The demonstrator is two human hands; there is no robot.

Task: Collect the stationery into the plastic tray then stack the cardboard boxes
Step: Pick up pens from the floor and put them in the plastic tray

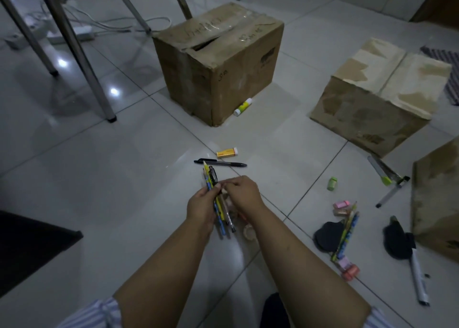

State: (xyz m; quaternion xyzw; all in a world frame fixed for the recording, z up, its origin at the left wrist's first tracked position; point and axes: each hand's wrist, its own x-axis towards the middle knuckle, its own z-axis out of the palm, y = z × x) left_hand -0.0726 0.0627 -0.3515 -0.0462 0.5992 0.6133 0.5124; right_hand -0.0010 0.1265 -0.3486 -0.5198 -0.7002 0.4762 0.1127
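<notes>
My left hand grips a bundle of pens and pencils, their tips pointing away from me. My right hand pinches the bundle near its middle. On the tiled floor just beyond lie a black pen and a yellow eraser box. A glue stick rests against the big cardboard box. A second cardboard box stands at the right, and a third box shows at the right edge. No plastic tray is in view.
Scattered at the right are a green eraser, pink erasers, coloured pencils, markers and black pouches. A tape roll lies under my right forearm. Metal table legs and a power strip stand far left. A dark mat lies near left.
</notes>
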